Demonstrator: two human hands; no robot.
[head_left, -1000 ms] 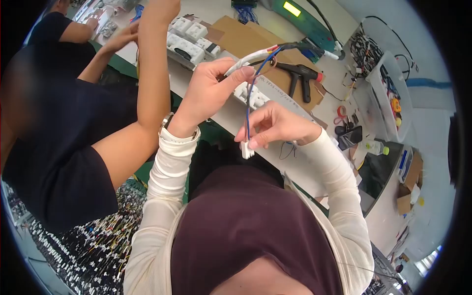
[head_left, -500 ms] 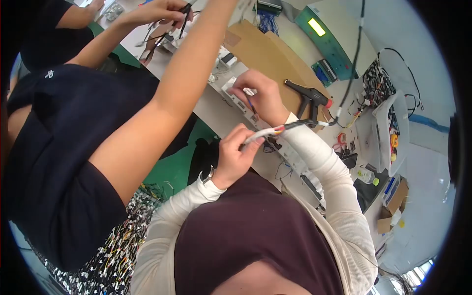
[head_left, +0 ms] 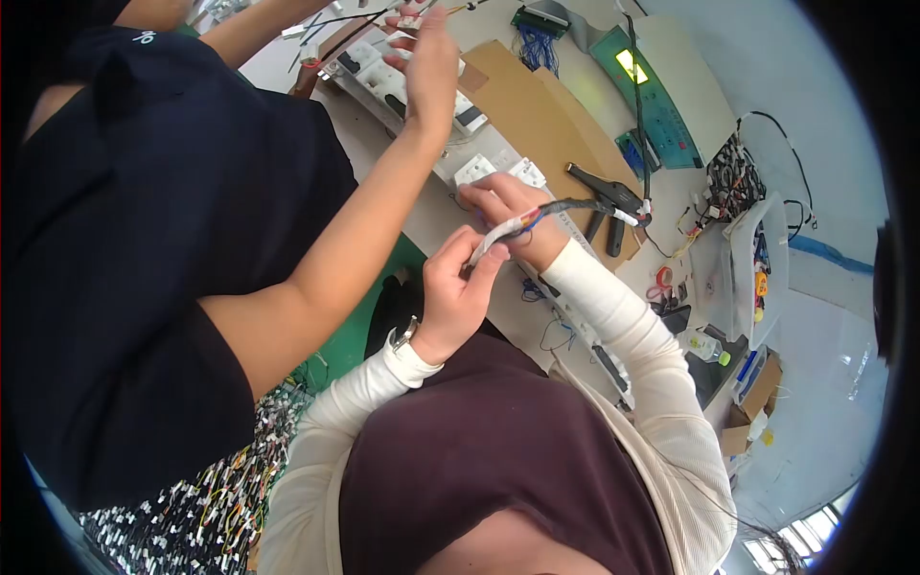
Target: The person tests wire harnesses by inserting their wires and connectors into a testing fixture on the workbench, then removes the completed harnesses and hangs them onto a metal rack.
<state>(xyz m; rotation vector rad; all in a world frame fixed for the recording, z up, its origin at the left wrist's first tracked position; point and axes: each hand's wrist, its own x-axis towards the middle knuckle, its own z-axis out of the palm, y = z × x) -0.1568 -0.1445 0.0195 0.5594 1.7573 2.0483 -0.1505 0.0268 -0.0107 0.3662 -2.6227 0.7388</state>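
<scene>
A white-sleeved cable (head_left: 506,228) with coloured wires showing runs into my left hand (head_left: 457,292), whose thumb and fingers pinch it. From there its black-wrapped part (head_left: 575,203) passes over my right wrist and up to the right. My right hand (head_left: 513,211) reaches over the white connector blocks (head_left: 474,171) on the long board (head_left: 446,163). Its fingers are bent downward, and what they hold, if anything, is hidden. The connector end of the cable cannot be made out.
A co-worker's arm (head_left: 364,220) reaches across at the left, the hand above other white blocks. Beyond the board are brown cardboard (head_left: 537,105), a black heat-gun-like tool (head_left: 613,196) and a green tester (head_left: 652,105). At right stand a clear bin (head_left: 757,249) and a bottle (head_left: 702,345).
Since a second ago my right hand has moved up from near my body to the blocks, and my left hand has come lower and rightward. The co-worker's forearm has swung back from the far side.
</scene>
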